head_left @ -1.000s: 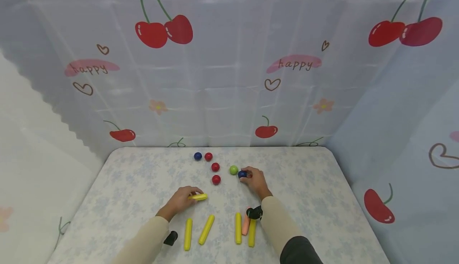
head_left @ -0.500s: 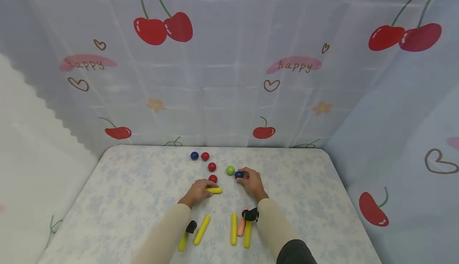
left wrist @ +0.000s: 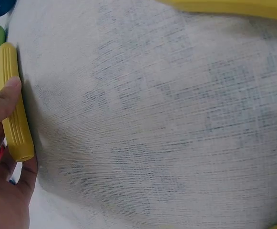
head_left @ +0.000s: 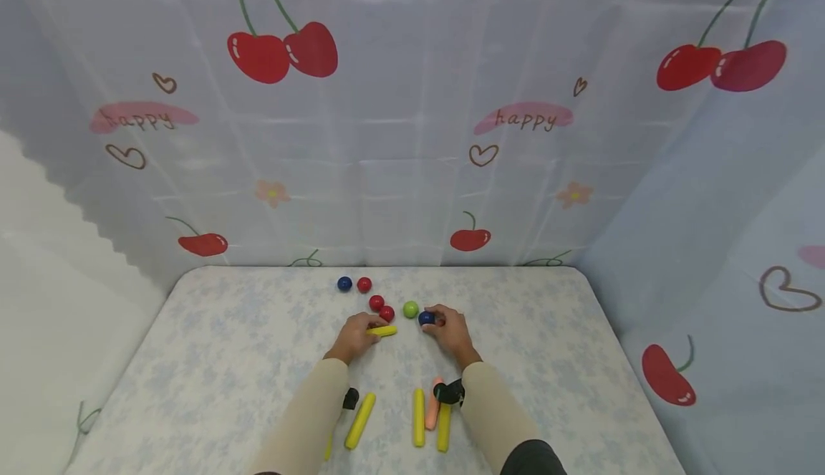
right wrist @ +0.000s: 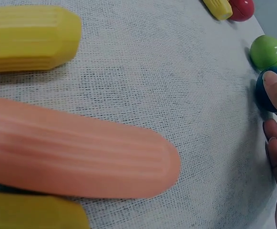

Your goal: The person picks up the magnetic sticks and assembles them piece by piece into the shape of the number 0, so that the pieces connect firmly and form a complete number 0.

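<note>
My left hand grips a ridged yellow stick, thumb along its side, just above or on the table. Its far end points right, close to a red ball. Beside that ball lies a second red ball, touching or nearly so. My right hand pinches a dark blue ball between thumb and fingers. Left of it sits a green ball, which looks close to touching the blue one in the right wrist view. The left hand's fingers are partly hidden behind the stick.
Farther back are another blue ball and a red ball. Nearer me lie yellow sticks and a salmon-pink stick; my left sleeve partly covers another yellow stick. A printed curtain stands behind the table.
My left hand has moved right and away from me with the yellow stick. The nearest red ball has shifted toward the red ball behind it. My right hand stays on the blue ball.
</note>
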`<state>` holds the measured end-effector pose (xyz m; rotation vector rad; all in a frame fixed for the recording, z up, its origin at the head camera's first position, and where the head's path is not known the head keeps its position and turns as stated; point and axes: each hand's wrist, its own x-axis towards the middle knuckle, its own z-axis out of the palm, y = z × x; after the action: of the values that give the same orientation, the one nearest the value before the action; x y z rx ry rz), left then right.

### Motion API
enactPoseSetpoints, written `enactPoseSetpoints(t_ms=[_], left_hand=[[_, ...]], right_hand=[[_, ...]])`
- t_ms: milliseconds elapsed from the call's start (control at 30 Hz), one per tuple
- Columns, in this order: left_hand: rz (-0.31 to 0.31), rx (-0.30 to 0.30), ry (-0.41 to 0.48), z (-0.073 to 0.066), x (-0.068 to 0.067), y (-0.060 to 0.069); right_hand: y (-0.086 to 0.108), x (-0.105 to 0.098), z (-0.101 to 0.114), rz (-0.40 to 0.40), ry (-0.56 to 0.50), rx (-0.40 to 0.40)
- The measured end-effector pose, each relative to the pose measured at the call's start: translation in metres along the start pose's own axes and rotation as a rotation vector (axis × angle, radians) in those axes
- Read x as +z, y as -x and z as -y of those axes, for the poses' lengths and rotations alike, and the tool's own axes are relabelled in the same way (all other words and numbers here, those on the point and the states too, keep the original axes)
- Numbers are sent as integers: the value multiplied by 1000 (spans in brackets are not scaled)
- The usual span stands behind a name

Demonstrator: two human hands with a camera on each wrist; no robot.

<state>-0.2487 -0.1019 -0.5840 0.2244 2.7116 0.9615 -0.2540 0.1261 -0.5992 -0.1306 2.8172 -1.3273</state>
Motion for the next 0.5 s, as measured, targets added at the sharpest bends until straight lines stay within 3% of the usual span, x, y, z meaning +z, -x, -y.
enactPoseSetpoints(t_ms=[167,500], left_hand=[[-47,-53,18,-6,-3,-4],[-61,-29,-3,-6,-2,-16]], right_hand=[[0,-1,1,6,-24,8],[0,-1,0,8,-12,10]])
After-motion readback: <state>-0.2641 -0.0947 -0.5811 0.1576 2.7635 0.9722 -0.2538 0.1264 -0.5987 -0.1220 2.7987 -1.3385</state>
